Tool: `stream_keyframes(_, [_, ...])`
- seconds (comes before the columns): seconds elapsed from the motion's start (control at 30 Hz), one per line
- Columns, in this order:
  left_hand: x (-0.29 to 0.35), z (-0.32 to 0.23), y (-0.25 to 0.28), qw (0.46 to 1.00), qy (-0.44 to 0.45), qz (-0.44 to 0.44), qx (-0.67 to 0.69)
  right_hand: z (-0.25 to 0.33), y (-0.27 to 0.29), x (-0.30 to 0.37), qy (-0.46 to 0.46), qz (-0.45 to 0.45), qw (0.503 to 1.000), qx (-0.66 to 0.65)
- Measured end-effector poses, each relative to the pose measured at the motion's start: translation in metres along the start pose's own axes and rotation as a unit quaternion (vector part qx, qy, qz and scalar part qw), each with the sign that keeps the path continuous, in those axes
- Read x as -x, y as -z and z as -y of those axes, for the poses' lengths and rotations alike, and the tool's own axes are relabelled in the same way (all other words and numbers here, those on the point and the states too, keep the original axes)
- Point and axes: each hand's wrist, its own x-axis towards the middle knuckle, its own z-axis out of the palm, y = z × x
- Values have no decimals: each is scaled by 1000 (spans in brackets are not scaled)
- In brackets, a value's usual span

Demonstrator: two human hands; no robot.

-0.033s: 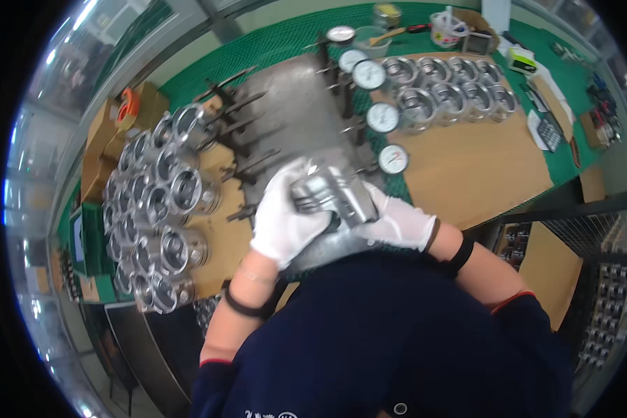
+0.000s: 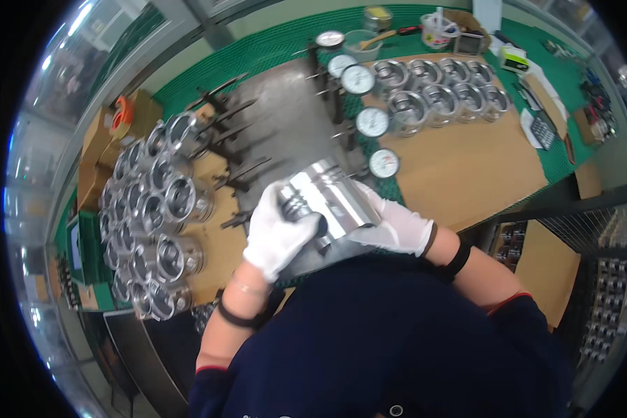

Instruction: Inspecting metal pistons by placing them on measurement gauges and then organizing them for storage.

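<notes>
A shiny metal piston [image 2: 336, 197] is held tilted in front of me, over the near end of a grey metal plate [image 2: 279, 104]. White-gloved, my left hand [image 2: 275, 230] grips its left end, with the thumb across the near side. On the piston's right side is my right hand [image 2: 390, 219], also in a white glove, its fingers partly hidden behind the metal. A dark spot shows beside the left thumb; what it is I cannot make out. Dial gauges on stands, one with a white face [image 2: 384, 163], line the plate's right side.
Many pistons [image 2: 188, 198] stand on cardboard at the left. More pistons [image 2: 407, 111] stand in two rows on the brown cardboard [image 2: 467, 174] at right. Dark metal bars [image 2: 233, 164] jut along the plate's left edge. A calculator [image 2: 542, 131] lies far right.
The piston has been turned in my hands, so its smooth, bright side now shows where the cut-away side did. Both hands still hold it; the left has shifted slightly left and down.
</notes>
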Motion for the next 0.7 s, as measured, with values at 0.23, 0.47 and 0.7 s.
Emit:
stream_keyframes(0.23, [30, -64, 2, 966, -140, 100, 194, 31, 74, 55, 49, -146, 977, 150])
stream_keyframes(0.47, [18, 39, 67, 964, -104, -232, 83, -24, 181, 110, -238, -466, 831, -190])
stream_keyframes(0.7, [56, 108, 99, 920, 46, -374, -104, -144, 330, 157, -286, -597, 737, -138])
